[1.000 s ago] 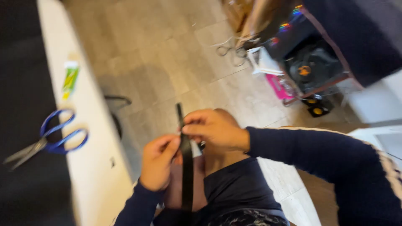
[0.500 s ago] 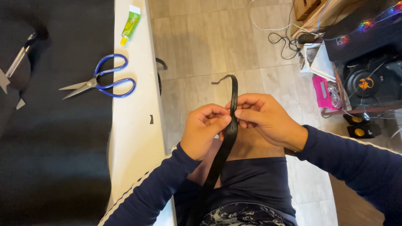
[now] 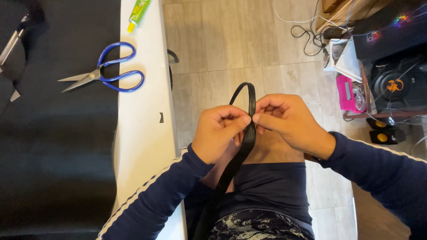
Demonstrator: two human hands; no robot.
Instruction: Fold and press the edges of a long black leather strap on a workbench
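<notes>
The left hand [image 3: 220, 133] and the right hand [image 3: 289, 124] are close together in the middle, over the person's lap. Both pinch a black strap [image 3: 240, 153]. The left thumb and the right thumb meet on it, so both hands are closed tight on the strap. Above the hands, toward 12 o'clock, the strap bends into a small loop. Below the hands it runs down toward 7 o'clock, across the knee and dark shorts, and out of the picture.

At 9 o'clock from the hands is a white desk [image 3: 142, 129]. A big black sheet [image 3: 58, 155] covers the left part of it. Blue scissors [image 3: 104, 73] lie at 10 o'clock, half on the sheet and half on the white part, well apart from the hands. A green and yellow tube [image 3: 138, 13] lies at 11 o'clock, at the top edge. A metal tool [image 3: 11, 44] shows at the far left on the sheet; I cannot tell what it is.

At 2 o'clock, on the floor [image 3: 213, 44], are wires [image 3: 307, 31], a pink box [image 3: 344, 93] and a black speaker [image 3: 396, 84].
</notes>
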